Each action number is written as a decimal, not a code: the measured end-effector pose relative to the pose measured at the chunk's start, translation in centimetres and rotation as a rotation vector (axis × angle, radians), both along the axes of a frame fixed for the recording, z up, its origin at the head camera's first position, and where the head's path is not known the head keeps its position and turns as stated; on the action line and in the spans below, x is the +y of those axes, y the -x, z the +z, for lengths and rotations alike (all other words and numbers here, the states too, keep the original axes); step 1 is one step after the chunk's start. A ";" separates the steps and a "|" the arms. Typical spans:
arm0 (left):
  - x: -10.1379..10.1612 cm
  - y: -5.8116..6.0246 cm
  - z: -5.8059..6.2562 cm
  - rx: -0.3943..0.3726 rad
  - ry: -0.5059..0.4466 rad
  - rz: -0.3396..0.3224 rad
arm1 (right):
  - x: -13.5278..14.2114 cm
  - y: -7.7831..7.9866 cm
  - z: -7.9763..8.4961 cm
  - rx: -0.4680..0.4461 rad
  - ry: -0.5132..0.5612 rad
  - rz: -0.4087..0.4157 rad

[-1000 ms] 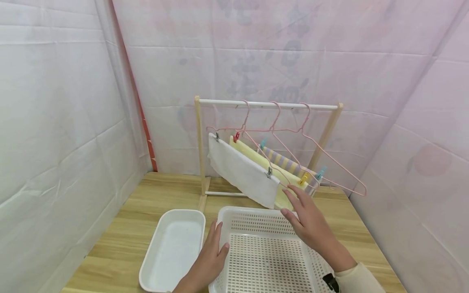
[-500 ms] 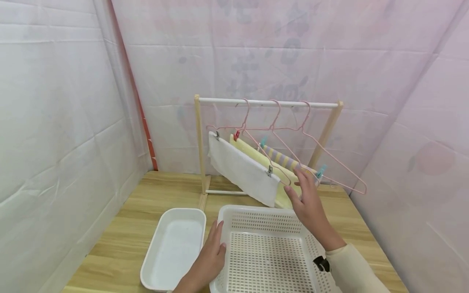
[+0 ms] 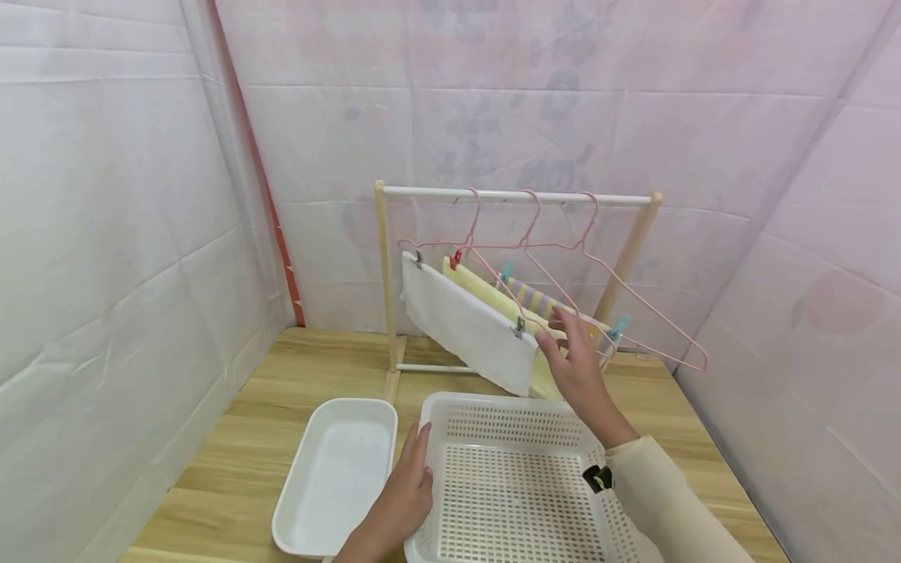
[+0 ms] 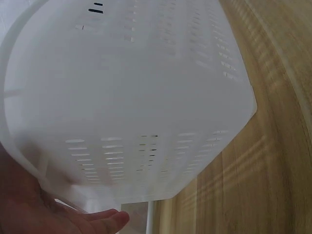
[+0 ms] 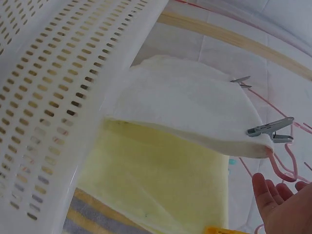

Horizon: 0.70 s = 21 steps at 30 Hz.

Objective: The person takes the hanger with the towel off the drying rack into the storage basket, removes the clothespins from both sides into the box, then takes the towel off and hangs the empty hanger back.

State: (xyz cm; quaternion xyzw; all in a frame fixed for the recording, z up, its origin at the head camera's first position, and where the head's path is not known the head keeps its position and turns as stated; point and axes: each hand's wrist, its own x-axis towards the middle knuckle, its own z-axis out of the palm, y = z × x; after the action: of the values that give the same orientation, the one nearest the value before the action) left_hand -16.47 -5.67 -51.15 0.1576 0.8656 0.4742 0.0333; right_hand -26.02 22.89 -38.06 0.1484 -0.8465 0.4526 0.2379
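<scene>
Nearest to us, the left hand (image 3: pixel 401 496) rests with fairly straight fingers against the rim of the white basket (image 3: pixel 493 399) at ten o'clock (we take the basket as our dial, twelve pointing away from the person). At nine o'clock, just beside it, we see a white tray (image 3: pixel 338 477); both stand on the wooden counter (image 3: pixel 232 461). Beyond the basket, at one o'clock, the right hand (image 3: pixel 579 367) is raised with its fingers loosely bent and well parted, gripping nothing. It is next to the lower right end of the front pink hanger (image 3: pixel 483 262); whether they touch, we cannot tell. From that hanger a white cloth (image 3: pixel 464 320) hangs by two grey clips (image 3: pixel 519 327), towards half past eleven. Behind it we find a yellow cloth (image 3: pixel 486 293), with a red clip (image 3: pixel 455 259) at its left, and farther back, near twelve, a striped cloth (image 3: pixel 531 297) between teal clips (image 3: pixel 619 327). The hangers hook over the white top bar (image 3: pixel 422 191) of a rack, before a pale sheet (image 3: pixel 331 141).
</scene>
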 end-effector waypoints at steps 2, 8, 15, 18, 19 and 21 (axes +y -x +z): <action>-0.1 0.0 0.0 0.004 0.004 0.005 | -0.4 0.5 0.0 -0.007 0.021 0.009; -0.1 -0.1 -0.2 0.025 0.005 0.015 | -1.6 1.5 -0.2 -0.030 0.054 -0.002; 0.1 -0.2 -0.1 0.007 0.009 0.027 | -2.1 1.7 -0.3 -0.027 0.011 -0.043; 0.1 -0.3 0.1 0.019 0.013 0.028 | -2.2 1.8 -0.4 -0.003 -0.008 -0.071; 0.1 -0.3 0.2 0.021 0.015 0.030 | -2.3 1.8 -0.4 0.005 -0.012 -0.082; 0.1 -0.4 0.3 0.029 0.017 0.032 | -2.3 1.8 -0.5 0.017 -0.016 -0.103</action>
State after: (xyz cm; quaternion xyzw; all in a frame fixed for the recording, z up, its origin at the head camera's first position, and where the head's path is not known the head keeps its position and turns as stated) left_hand -16.10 -5.56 -50.87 0.1503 0.8723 0.4651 0.0146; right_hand -27.83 20.56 -38.53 0.1105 -0.8546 0.4317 0.2668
